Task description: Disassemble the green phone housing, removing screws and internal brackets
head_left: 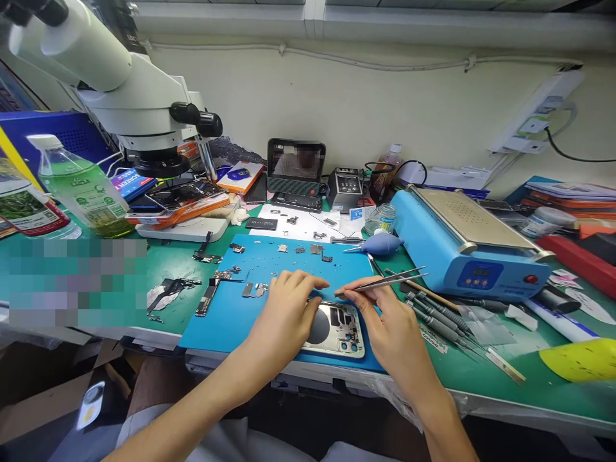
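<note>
— Green desk, blue mat by the microscope. Where's the phone?
— Opened phone lies on that mat's near edge. Left hand presses it, fingers flat, grasping nothing; right hand pinches tweezers just above it.

Shiny metal tweezers, matt blue rubbery work mat, glossy metal phone frame, smooth white plastic microscope

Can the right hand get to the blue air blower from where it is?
Probably yes. The right hand holds tweezers, but the blue air blower lies just beyond it on the mat's edge, nothing between.
</note>
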A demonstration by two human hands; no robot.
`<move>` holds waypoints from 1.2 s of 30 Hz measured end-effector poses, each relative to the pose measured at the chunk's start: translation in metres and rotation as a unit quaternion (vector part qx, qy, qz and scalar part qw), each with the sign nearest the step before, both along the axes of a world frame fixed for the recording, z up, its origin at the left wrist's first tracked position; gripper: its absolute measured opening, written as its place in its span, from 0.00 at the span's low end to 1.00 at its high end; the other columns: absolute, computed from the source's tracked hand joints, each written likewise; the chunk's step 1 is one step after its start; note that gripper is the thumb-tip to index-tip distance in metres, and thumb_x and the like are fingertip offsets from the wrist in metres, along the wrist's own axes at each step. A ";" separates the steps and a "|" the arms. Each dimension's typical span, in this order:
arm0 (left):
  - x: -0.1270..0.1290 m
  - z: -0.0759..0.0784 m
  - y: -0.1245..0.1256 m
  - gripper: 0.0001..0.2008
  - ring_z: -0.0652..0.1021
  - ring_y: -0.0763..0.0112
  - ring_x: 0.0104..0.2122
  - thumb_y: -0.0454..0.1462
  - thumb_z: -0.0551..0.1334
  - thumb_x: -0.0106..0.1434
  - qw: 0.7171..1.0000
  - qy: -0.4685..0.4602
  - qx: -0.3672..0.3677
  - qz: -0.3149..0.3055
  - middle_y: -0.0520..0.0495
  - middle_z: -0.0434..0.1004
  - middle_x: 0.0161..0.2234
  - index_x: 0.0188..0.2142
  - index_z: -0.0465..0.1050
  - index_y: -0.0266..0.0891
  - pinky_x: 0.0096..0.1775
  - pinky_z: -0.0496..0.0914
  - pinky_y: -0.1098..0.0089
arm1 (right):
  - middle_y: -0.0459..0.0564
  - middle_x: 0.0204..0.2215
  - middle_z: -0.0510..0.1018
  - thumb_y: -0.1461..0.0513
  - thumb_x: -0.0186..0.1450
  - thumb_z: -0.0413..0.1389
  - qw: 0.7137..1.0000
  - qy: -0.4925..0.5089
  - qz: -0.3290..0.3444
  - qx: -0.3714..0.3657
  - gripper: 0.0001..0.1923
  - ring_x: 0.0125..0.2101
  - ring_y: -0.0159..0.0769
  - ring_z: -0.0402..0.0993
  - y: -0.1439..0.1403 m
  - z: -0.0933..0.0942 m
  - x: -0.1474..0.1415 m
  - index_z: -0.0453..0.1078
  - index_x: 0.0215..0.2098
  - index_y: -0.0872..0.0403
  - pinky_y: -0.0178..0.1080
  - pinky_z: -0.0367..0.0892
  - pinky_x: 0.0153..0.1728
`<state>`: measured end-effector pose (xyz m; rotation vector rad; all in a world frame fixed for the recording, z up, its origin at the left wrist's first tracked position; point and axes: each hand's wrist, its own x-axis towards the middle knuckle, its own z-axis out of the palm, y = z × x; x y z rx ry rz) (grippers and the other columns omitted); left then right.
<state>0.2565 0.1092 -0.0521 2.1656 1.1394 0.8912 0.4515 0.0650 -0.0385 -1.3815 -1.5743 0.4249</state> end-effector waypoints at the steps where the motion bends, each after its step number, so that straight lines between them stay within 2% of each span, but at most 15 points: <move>1: 0.001 -0.001 0.000 0.12 0.75 0.53 0.51 0.28 0.60 0.76 1.000 0.021 0.011 0.000 0.47 0.81 0.50 0.51 0.77 0.46 0.52 0.68 0.52 | 0.46 0.39 0.87 0.58 0.76 0.59 1.000 -0.016 0.005 0.006 0.05 0.40 0.39 0.86 -0.001 -0.001 0.002 0.78 0.43 0.47 0.38 0.76 0.42; 7: 0.005 -0.004 -0.001 0.13 0.72 0.54 0.45 0.29 0.56 0.79 0.994 0.103 0.042 0.002 0.46 0.80 0.45 0.46 0.79 0.43 0.48 0.65 0.53 | 0.45 0.41 0.87 0.60 0.77 0.58 0.995 -0.091 0.024 0.029 0.05 0.38 0.38 0.86 -0.008 -0.009 0.003 0.77 0.46 0.46 0.38 0.76 0.41; 11: 0.005 -0.002 0.000 0.16 0.72 0.55 0.46 0.28 0.54 0.78 0.992 0.116 0.047 0.002 0.45 0.80 0.45 0.46 0.79 0.43 0.47 0.65 0.54 | 0.46 0.42 0.87 0.60 0.78 0.56 0.991 -0.124 0.028 0.035 0.06 0.37 0.40 0.87 -0.008 -0.011 0.001 0.76 0.47 0.46 0.39 0.77 0.39; 15: 0.005 -0.003 0.000 0.15 0.72 0.55 0.46 0.27 0.54 0.78 0.992 0.118 0.053 0.002 0.45 0.80 0.45 0.46 0.79 0.43 0.47 0.66 0.54 | 0.48 0.42 0.88 0.60 0.78 0.55 0.989 -0.144 0.029 0.033 0.07 0.39 0.42 0.87 -0.007 -0.009 -0.001 0.76 0.48 0.46 0.42 0.78 0.42; 28: 0.005 -0.003 0.001 0.13 0.74 0.56 0.45 0.28 0.56 0.78 0.993 0.104 0.053 0.007 0.46 0.81 0.44 0.44 0.77 0.42 0.46 0.68 0.56 | 0.45 0.43 0.87 0.62 0.78 0.55 0.988 -0.148 0.038 0.033 0.07 0.40 0.40 0.86 -0.006 -0.009 -0.002 0.75 0.48 0.45 0.40 0.76 0.43; 31: 0.005 -0.003 0.001 0.13 0.74 0.55 0.45 0.27 0.56 0.77 0.993 0.105 0.053 0.007 0.45 0.81 0.44 0.44 0.78 0.42 0.46 0.68 0.55 | 0.44 0.40 0.87 0.61 0.77 0.56 0.989 -0.143 0.033 0.029 0.06 0.37 0.40 0.86 -0.005 -0.008 -0.003 0.75 0.47 0.45 0.40 0.76 0.42; 36: 0.005 -0.003 0.001 0.12 0.73 0.55 0.44 0.28 0.57 0.77 0.993 0.107 0.056 0.007 0.45 0.82 0.44 0.43 0.78 0.41 0.47 0.68 0.54 | 0.46 0.41 0.87 0.58 0.77 0.56 0.992 -0.127 0.026 0.002 0.06 0.39 0.43 0.86 -0.005 -0.006 -0.002 0.77 0.46 0.45 0.41 0.76 0.42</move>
